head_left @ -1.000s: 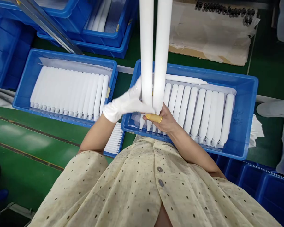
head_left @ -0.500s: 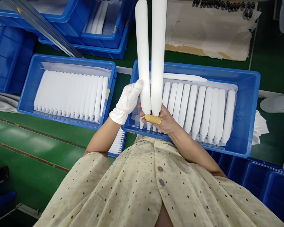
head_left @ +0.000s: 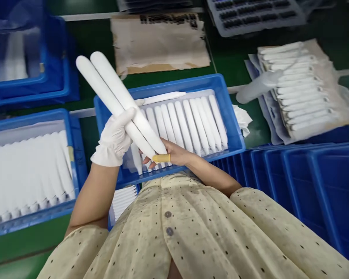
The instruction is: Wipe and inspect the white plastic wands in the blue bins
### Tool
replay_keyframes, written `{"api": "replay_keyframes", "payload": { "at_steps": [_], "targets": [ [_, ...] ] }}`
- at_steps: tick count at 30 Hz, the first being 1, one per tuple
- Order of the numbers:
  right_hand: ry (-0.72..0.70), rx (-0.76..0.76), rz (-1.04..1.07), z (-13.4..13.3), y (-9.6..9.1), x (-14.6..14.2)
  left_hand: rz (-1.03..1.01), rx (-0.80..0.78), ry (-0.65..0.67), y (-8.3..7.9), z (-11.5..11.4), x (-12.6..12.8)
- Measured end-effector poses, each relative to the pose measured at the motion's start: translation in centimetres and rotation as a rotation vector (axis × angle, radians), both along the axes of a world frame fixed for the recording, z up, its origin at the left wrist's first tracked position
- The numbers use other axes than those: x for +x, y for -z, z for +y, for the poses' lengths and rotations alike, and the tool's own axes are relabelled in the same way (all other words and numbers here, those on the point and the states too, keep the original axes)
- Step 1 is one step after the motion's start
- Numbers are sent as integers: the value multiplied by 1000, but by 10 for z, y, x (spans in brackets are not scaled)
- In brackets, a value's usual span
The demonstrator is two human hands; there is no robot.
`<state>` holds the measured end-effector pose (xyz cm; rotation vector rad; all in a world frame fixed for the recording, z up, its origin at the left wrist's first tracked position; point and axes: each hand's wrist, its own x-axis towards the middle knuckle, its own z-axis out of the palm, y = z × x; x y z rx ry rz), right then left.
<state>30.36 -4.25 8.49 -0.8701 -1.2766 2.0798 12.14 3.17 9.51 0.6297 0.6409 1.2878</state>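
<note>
A green factory bench (head_left: 250, 124) stretched across the view, crowded with blue crates and packing material, seen from the head of a person in a cream smock (head_left: 192, 228) with small dark dots. Directly ahead of the smock sat a blue crate (head_left: 174, 86), holding a row of white tubes (head_left: 186, 120) lying side by side on a pale liner. Two white tubes (head_left: 116, 97) were lifted above that crate, lying close together and tilted, with their rounded ends pointing up and to the left. The left hand (head_left: 113, 135), in a white glove, was curled closed around the tubes near their middle. The bare right hand (head_left: 171, 153) was half open beneath their lower ends, its fingers spread under them, with a yellow finger cot (head_left: 161, 158) on one finger. Another blue crate (head_left: 66, 116) to the left held more white tubes (head_left: 29, 170). Farther up lay a cardboard sheet (head_left: 159, 42), and a grey tray (head_left: 253, 15) with dark parts sat beyond it. To the right, a stack of white tubes (head_left: 299, 85) rested on plastic sheeting, with a white shape (head_left: 258, 87) beside it too blurred to identify. Blue crates (head_left: 302, 182) filled the lower right.
</note>
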Motion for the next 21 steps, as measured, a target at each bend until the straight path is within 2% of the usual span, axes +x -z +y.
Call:
{"api": "replay_keyframes", "payload": {
  "at_steps": [3,6,8,10,12,14,16,17,19,21],
  "targets": [
    [89,16,-13,-6,-5,22,-30,-8,16,-1,7,28],
    [124,54,-3,-13,-10,38,-1,-7,60,-11,12,45],
    [112,139,-34,-14,-17,54,28,-24,73,-21,15,50],
    [200,280,-156,-12,-28,81,22,-24,64,-31,15,53],
    [496,434,-337,-7,-39,124,-40,12,23,-38,12,56],
    [962,551,-495,-1,-50,181,-97,38,-32,-40,10,59],
    [1392,589,-594,5,-58,242,-116,24,-73,-38,8,63],
    [1537,565,-631,9,-61,272,-116,5,-86,-36,8,65],
    [1650,537,-720,20,-66,320,-110,-49,-91,-33,8,70],
    [1656,541,-842,39,-67,351,-90,-117,-88,-32,5,74]
  ]
}}
